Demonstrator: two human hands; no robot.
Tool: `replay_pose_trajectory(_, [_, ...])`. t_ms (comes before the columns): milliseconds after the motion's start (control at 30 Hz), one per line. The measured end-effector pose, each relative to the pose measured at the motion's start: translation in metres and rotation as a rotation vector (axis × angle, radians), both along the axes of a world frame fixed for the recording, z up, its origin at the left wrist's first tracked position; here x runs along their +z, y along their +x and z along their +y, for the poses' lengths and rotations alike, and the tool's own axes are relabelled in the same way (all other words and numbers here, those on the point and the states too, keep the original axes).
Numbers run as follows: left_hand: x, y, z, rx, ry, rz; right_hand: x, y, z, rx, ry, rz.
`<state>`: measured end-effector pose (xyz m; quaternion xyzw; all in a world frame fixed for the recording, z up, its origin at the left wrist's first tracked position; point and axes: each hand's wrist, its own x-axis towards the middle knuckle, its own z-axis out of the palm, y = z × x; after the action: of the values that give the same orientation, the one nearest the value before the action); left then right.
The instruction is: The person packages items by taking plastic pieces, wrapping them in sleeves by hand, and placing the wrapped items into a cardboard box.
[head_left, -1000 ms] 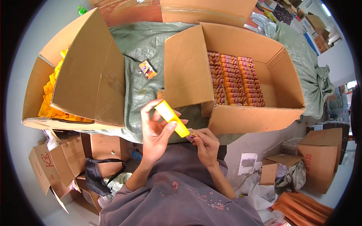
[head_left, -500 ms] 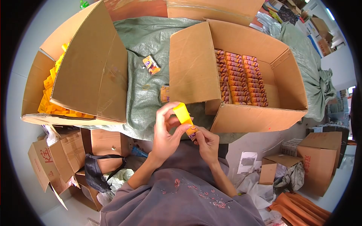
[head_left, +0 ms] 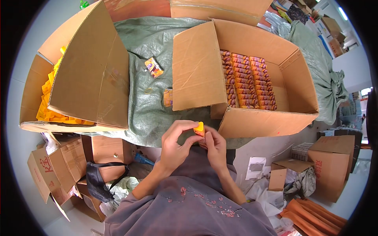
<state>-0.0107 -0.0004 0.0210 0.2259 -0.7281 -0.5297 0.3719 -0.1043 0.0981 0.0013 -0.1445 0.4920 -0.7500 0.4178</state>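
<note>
Between my two hands is a small packet, yellow at its upper end and orange printed below. My left hand pinches its yellow end with thumb and forefinger. Fingers of my right hand close round the lower end and partly hide it. Beyond my hands, to the right, an open carton holds rows of orange-and-purple packets. At the left, another carton holds many yellow pieces, partly hidden by its raised flap.
A printed packet and an orange piece lie on the green sheet between the cartons. Below left are opened boxes and a black bag. Boxes, plastic and orange cloth lie below right.
The long yellow piece has slid down over the printed packet, so only a short yellow end shows now. Both hands have come closer together and lower, and the view has shifted slightly.
</note>
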Motion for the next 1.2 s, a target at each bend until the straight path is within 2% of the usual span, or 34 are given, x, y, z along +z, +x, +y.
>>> replay_pose_trajectory(33, [-0.002, 0.001, 0.001, 0.016, 0.024, 0.019, 0.010, 0.005, -0.004, -0.128, 0.053, 0.106])
replay_pose_trajectory(133, [-0.002, -0.001, 0.003, 0.061, 0.065, 0.068, -0.006, -0.001, 0.005, -0.184, 0.086, 0.762])
replay_pose_trajectory(233, [0.002, -0.006, 0.005, 0.094, 0.043, 0.080, -0.006, 0.003, 0.004, -0.232, 0.100, 0.693])
replay_pose_trajectory(500, [-0.001, -0.007, 0.008, 0.191, -0.161, 0.046, -0.015, 0.015, 0.002, -0.304, 0.116, 0.768])
replay_pose_trajectory(1000, [-0.003, -0.011, 0.009, 0.238, -0.096, 0.026, -0.013, 0.013, 0.000, -0.303, 0.143, 0.694])
replay_pose_trajectory(1100, [-0.007, -0.007, 0.007, 0.162, -0.124, 0.030, -0.006, 0.013, 0.005, -0.291, 0.140, 0.647])
replay_pose_trajectory(1200, [-0.005, -0.005, 0.002, 0.203, -0.145, 0.190, 0.025, -0.001, 0.022, -0.320, 0.097, 0.699])
